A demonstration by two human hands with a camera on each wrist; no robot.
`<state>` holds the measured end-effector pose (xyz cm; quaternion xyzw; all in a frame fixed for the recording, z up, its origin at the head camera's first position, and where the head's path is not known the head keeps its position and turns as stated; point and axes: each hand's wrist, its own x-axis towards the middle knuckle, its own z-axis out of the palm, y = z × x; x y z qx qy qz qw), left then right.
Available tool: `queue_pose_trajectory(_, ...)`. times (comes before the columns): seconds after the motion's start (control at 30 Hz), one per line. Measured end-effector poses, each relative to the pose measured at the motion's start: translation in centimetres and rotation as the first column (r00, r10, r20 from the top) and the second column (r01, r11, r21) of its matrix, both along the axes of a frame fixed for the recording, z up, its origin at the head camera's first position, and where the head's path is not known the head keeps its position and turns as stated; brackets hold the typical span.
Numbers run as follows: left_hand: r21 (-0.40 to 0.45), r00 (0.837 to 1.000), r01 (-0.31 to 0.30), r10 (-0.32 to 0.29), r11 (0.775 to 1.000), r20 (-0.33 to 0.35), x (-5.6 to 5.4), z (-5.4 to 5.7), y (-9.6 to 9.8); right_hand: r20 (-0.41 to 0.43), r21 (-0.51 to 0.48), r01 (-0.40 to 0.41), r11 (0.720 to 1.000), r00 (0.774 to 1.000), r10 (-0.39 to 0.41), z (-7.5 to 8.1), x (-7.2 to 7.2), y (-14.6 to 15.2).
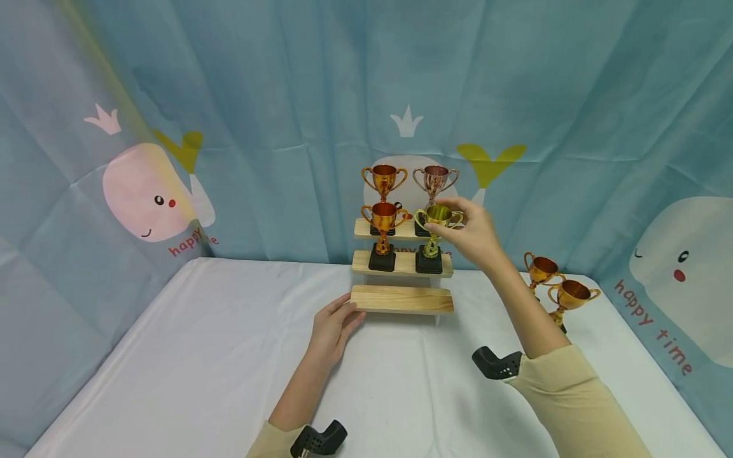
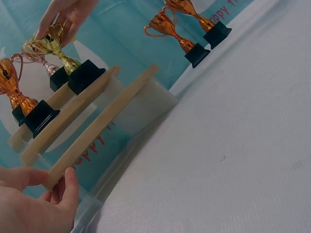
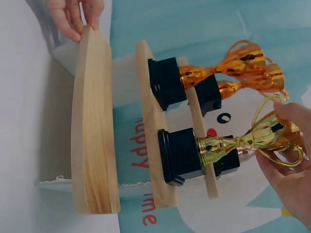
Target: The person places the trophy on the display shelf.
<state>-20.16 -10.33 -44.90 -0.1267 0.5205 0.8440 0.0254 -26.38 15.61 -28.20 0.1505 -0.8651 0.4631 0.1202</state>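
Observation:
My right hand (image 1: 474,236) holds a yellow-gold trophy cup (image 3: 233,145) by its cup and handles. The trophy's black base (image 3: 181,154) is upright on the middle step of a three-step wooden display stand (image 1: 402,299), at the right end. My left hand (image 1: 333,331) pinches the left end of the bottom wooden step (image 2: 102,126) between thumb and fingers. Left of the gold trophy on the middle step is an orange-gold trophy (image 1: 382,219). On the top step behind stand another orange-gold trophy (image 1: 384,178) and a rose-coloured trophy (image 1: 435,178), both partly hidden.
Two more orange-gold trophies (image 1: 572,296) stand at the right of the white-covered table (image 1: 229,356), partly behind my right forearm. A blue curtain (image 1: 275,127) with whale prints hangs right behind the stand and along both sides.

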Motion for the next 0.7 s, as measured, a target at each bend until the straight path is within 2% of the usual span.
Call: queue_pose_trajectory(0.7, 0.015, 1.000, 0.007, -0.007, 1.000, -0.005, 0.15, 0.20, -0.01, 0.013, -0.043, -0.012, 0.999, 1.000, 0.013, -0.68, -0.87, 0.22)
